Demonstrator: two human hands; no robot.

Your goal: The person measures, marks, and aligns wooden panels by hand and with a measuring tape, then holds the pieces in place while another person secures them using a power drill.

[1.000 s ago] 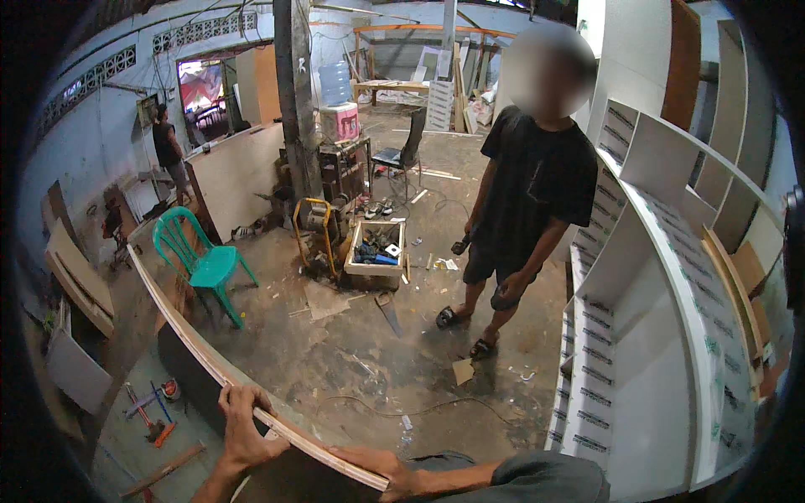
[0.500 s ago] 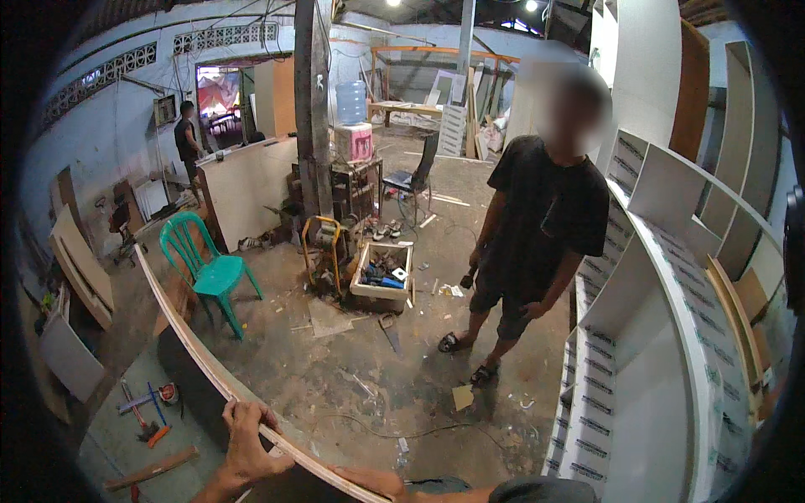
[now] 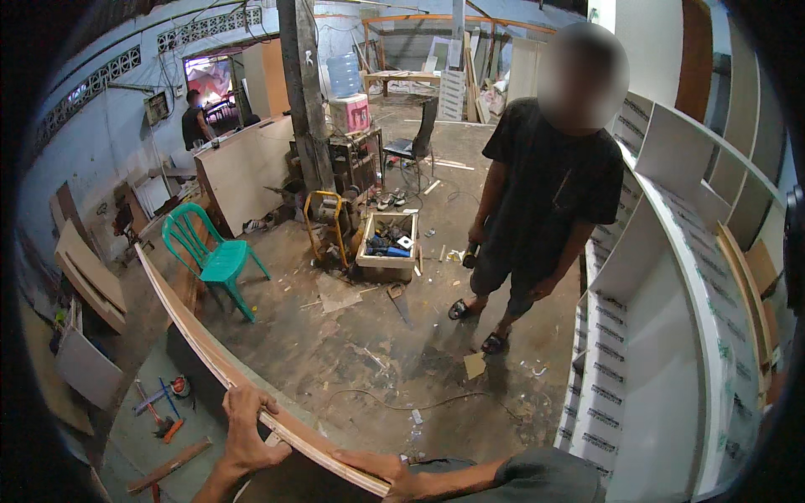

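Observation:
A long, thin wooden panel (image 3: pixel 201 345) stands on edge, running from my lower body toward the far left. My left hand (image 3: pixel 250 432) is closed over its upper edge, thumb on the near side. Closer to the near end, my right hand (image 3: pixel 381 471) wraps over the same edge with its fingers along the far face; its thumb is hidden. On a grey-green surface left of the panel lie an orange-handled tool (image 3: pixel 172 431), a small red-and-white round item (image 3: pixel 180 386) and a wooden strip (image 3: pixel 170 466).
A person in dark clothes (image 3: pixel 549 193) stands ahead on the right, holding a dark object. White cabinet frames (image 3: pixel 671 335) line the right side. A green plastic chair (image 3: pixel 222 256), a wooden tool box (image 3: pixel 388 258) and a post (image 3: pixel 303 101) stand beyond the panel.
My view has shifted slightly. My right hand now shows more fully, laid over the panel's edge. My left hand keeps its grip. The person ahead looks slightly nearer.

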